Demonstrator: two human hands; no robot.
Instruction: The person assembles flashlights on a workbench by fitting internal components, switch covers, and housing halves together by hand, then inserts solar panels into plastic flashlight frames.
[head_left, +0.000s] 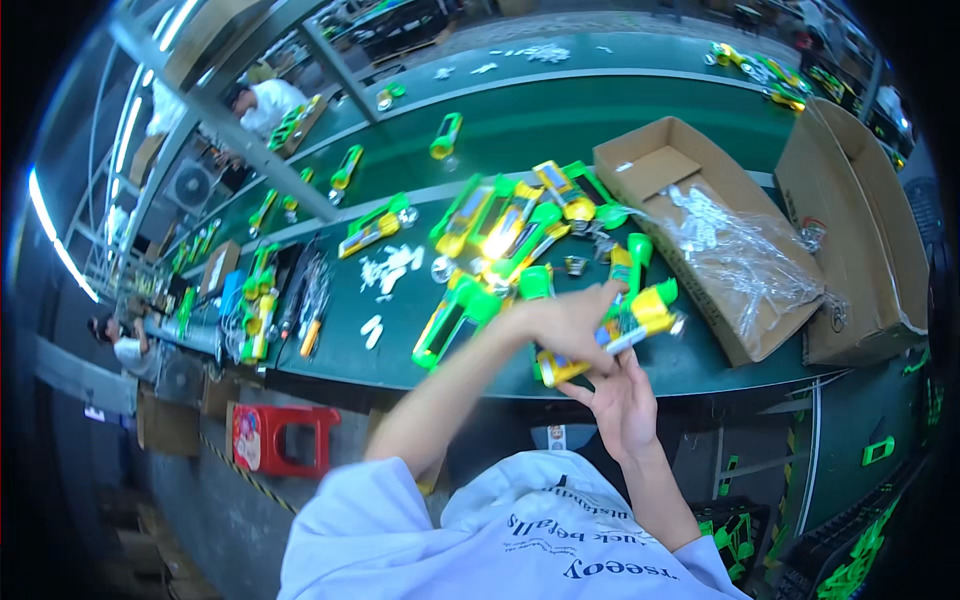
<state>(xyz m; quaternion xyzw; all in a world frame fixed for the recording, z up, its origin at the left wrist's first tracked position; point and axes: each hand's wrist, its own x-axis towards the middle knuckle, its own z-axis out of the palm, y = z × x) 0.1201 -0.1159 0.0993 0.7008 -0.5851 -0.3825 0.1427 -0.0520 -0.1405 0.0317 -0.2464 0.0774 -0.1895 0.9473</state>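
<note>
Evidently, both hands are working around one long yellow-and-green plastic handheld body with a shiny, clear-looking end (650, 312), and it lies close above the front edge of the smooth green worktop (390, 345). My left hand (572, 322) comes over it from above, fingers spread across the casing; they are blurred, so I cannot tell whether they grip it or only lie against it. My right hand (624, 402) is palm up just below, fingers apart and loosely bent, their tips at the lower side of the casing, not closed around anything. To handle it well, I judge that I should let the right palm carry the weight from underneath before the left fingers shift, and press on the yellow casing, not on the shiny end, which looks easier to scuff. A slower left wrist would help too, as would keeping the piece over the bench, away from its edge. The heap of similar green-and-yellow plastic bodies (500, 235) lies near, so I want my elbow clear of it, and of the small loose white plastic parts (392, 268) farther left.
</note>
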